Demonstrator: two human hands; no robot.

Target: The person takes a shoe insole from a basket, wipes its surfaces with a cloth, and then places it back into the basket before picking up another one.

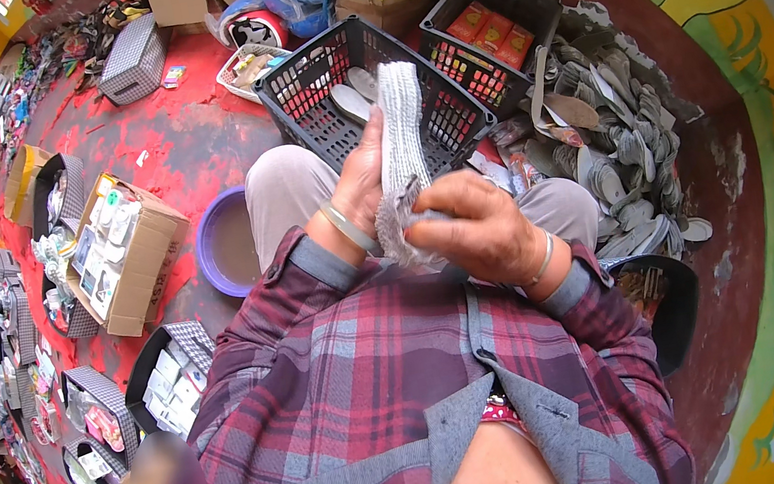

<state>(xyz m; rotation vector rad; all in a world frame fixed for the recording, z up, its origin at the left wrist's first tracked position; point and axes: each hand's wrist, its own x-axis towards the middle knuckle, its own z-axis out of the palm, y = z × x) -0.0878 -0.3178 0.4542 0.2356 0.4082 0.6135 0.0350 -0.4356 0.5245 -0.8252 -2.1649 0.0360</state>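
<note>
Grey insole stack held upright between both hands, over the lap

Left to right: the left hand (361, 190) has its grip clamped on the left edge of a stack of grey woven insoles (400, 144), fingers wrapped behind it at mid-height. The stack's long axis runs nearly vertical in the picture, its upper end pointing away from the body toward the black slotted crate (304, 103) just beyond the knees, where a few loose insoles already lie. The right hand (481, 227) closes its grip over the stack's lower end, nearest the body, with the thumb across the front. So both hands touch the stack: left higher and farther out, right lower and closer in. Farther right, a heap of grey insoles (625, 143) spreads on the floor.
</note>
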